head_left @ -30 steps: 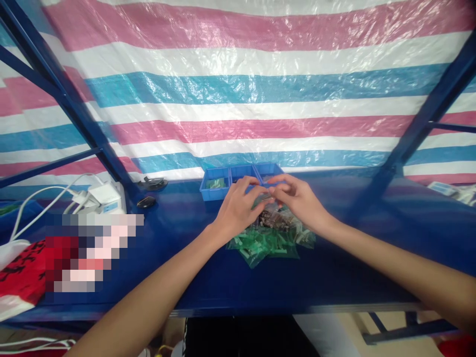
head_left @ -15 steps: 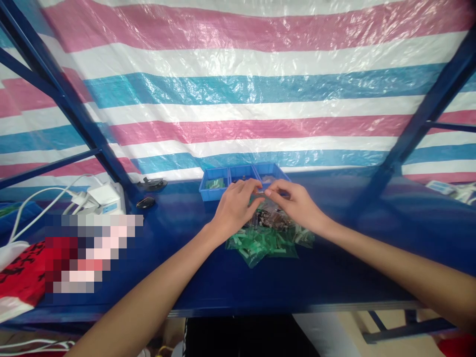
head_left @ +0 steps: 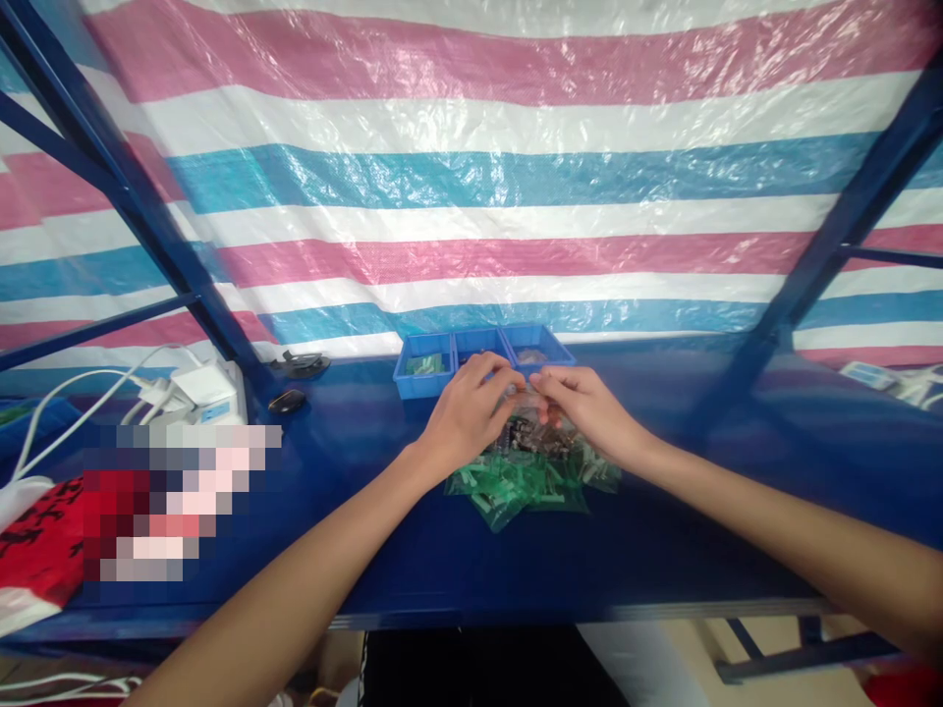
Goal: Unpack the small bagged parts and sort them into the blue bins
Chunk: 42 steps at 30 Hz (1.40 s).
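Observation:
My left hand (head_left: 468,407) and my right hand (head_left: 593,407) meet fingertip to fingertip above a pile on the blue table. Both are closed in a pinch around something small and translucent that I cannot make out, mostly hidden by the fingers. Below them lie green translucent bags (head_left: 508,491) with pale strips inside. Dark and brownish small parts (head_left: 541,437), seemingly in clear plastic, rest behind the green bags. Just beyond the hands stands a blue divided tray (head_left: 425,388); its left section holds greenish pieces, and my left hand covers part of the middle one.
On the left are a black mouse (head_left: 287,402), a dark coiled item (head_left: 302,364), white chargers on a power strip (head_left: 210,393) and a red cloth-like item (head_left: 44,530). Blue metal posts (head_left: 832,216) frame the table, with a striped plastic sheet (head_left: 501,177) behind.
My hands stay over the pile, with fingers shifted slightly. The right fingers have curled lower and the small shiny thing between the fingertips is less visible now.

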Tool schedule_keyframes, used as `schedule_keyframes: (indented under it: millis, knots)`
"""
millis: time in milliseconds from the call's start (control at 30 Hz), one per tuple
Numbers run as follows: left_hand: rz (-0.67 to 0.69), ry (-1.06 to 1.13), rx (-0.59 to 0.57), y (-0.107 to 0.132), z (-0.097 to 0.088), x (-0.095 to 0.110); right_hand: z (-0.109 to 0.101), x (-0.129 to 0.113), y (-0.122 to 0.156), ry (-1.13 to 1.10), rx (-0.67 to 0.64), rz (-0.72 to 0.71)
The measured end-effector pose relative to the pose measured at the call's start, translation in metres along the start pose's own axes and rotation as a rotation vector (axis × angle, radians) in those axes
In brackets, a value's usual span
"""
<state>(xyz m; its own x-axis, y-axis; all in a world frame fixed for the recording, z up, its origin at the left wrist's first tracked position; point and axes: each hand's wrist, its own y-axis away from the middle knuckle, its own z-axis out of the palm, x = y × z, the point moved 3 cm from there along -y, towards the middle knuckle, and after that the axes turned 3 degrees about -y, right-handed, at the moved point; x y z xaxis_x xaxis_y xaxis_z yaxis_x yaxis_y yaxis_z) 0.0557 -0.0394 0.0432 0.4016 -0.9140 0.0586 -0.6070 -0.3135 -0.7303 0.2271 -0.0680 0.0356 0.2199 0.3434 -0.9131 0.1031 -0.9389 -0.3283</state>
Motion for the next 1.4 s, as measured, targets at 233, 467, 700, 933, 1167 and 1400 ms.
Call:
schedule_keyframes:
  millis: [233, 467, 700, 933, 1167, 1400]
  knots:
    - [-0.213, 0.138, -0.023, 0.003, 0.003, -0.008, 0.000, -0.007, 0.001, 0.117, 0.004, -0.145]
    - [-0.255, 0.134, -0.007, 0.003, 0.002, -0.007, -0.003, -0.009, -0.002, 0.059, 0.038, -0.004]
    - [-0.131, -0.005, -0.010, 0.004, 0.004, -0.003, -0.001, -0.013, -0.001, -0.011, 0.000, -0.019]
    - [-0.175, 0.053, 0.020, 0.004, 0.006, -0.008, -0.007, -0.007, -0.006, 0.076, -0.016, -0.098]
    - [-0.296, 0.064, -0.004, 0.004, 0.003, -0.015, -0.030, -0.006, -0.024, 0.284, 0.168, -0.218]
    - [-0.299, -0.048, -0.153, 0.007, 0.002, -0.024, -0.049, 0.012, -0.053, 0.742, 0.154, -0.338]
